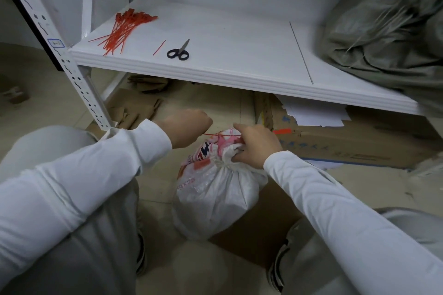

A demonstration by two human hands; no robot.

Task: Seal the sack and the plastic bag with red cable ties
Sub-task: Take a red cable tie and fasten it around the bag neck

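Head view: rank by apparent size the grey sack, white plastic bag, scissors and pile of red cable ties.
1. grey sack, though cut off by the frame edge.
2. white plastic bag, which is nearer the camera, so true order is unsure.
3. pile of red cable ties.
4. scissors.

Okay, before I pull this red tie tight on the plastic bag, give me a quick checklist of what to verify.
1. Neck gathered: ok, right hand grips the bunched neck of the plastic bag.
2. Tail held: ok, left hand holds the red cable tie taut.
3. Tie locked through its head: cannot tell, hidden behind the right hand.
4. Trimming tool: ok, scissors lie on the shelf.
5. Spares: ok, spare ties piled on the shelf.
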